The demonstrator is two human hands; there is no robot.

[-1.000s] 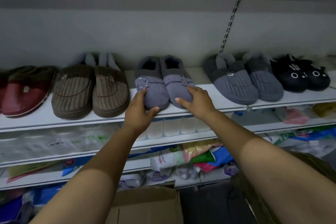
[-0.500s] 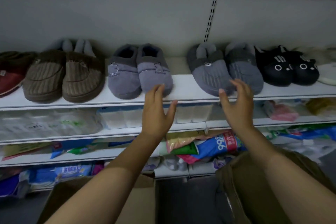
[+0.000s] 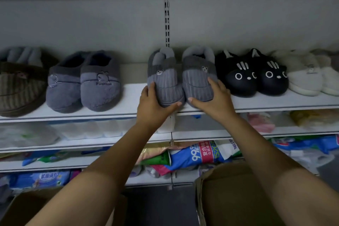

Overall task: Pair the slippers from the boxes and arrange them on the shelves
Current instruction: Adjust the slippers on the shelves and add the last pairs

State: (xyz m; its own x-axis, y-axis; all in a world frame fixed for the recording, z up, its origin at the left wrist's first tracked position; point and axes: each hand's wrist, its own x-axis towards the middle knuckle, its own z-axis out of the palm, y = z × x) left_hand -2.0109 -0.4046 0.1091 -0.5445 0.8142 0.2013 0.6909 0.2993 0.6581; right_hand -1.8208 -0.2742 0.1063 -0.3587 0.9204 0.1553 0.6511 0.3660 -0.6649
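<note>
White metal shelving lines the wall, and its top shelf carries a row of slippers with their toes towards the front edge. A brown corduroy slipper sits at the left end, cut off by the frame, with a blue-grey fleece pair beside it. After a gap come the grey ribbed slippers at mid-length, black cat-face slippers just beside them, and a white pair towards the right end. The left hand wraps the toe of the left ribbed slipper, thumb across its front and fingers round its outer side. The right hand grips the other likewise. The pair rests on the shelf, toes at the front edge. Most of the row looks placed, and this pair seems to be getting squared up. One cardboard box stands below on the left and another on the right, their contents hidden, so what remains cannot be told.
</note>
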